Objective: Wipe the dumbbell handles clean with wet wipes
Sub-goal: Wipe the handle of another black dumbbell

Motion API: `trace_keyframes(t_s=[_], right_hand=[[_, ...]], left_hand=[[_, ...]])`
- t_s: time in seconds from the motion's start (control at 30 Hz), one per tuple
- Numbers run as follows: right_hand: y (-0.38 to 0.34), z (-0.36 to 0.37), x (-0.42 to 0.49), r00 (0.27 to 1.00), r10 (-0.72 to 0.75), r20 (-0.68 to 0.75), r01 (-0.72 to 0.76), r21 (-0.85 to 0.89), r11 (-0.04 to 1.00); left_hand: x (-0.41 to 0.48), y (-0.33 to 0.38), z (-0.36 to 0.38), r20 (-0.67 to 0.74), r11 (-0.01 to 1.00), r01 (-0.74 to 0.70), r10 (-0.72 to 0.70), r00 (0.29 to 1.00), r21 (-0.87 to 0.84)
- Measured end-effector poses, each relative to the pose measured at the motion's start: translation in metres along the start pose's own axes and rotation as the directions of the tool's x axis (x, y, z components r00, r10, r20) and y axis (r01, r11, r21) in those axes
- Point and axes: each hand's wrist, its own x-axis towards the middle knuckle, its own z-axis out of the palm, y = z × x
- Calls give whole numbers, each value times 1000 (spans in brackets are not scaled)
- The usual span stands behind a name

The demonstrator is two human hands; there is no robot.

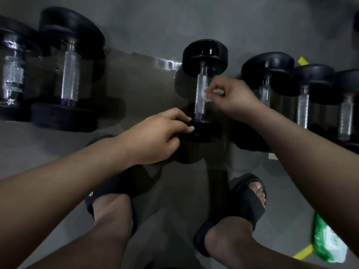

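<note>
Feet in black slides (pixel 242 200) sit nearest, just short of the centre dumbbell (pixel 205 55); green wipe packet (pixel 328 243) lies on the floor, well to the right of that dumbbell and nearer the camera.

Centre dumbbell lies on the floor with its knurled handle (pixel 200 106) running away from the viewer; more dumbbells (pixel 267 70) are ranked close to its right, two larger ones (pixel 70 70) well apart to its left.

Left hand (pixel 155 136) has its fingers curled over the near head (pixel 206 131), gripping it; right hand (pixel 233 98) pinches a small crumpled wet wipe (pixel 205 95) against the right side of the handle, about mid-length.

Handling, as judged: dumbbell heavy, rigid and round-headed, so likely to roll; best steadied at a head, as the left hand does; knurling looks rough and may snag or shred the wipe; wipe soft, damp and limp, so it needs a firm fingertip pinch and wrapping round the bar; glossy heads may be slick if wet.
</note>
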Motion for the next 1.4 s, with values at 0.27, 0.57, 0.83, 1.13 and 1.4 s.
trace_keyframes(t_s=[0.27,0.57,0.83,1.13,1.4], right_hand=[[3,16,-9,998,-59,8,59,77,995],[-16,23,21,939,80,-333,-55,84,995],[-7,33,-1,919,16,-393,2,45,999],[-9,38,-1,906,107,-409,-66,114,991],[-1,30,-11,932,61,-357,-61,12,998]], left_hand=[[-1,0,-3,-9,1000,8,-8,1000,-1],[2,8,2,23,999,-27,26,999,17],[1,6,2,33,998,-48,47,998,31],[-1,5,2,37,997,-63,62,997,35],[4,19,9,135,985,-129,114,984,111]])
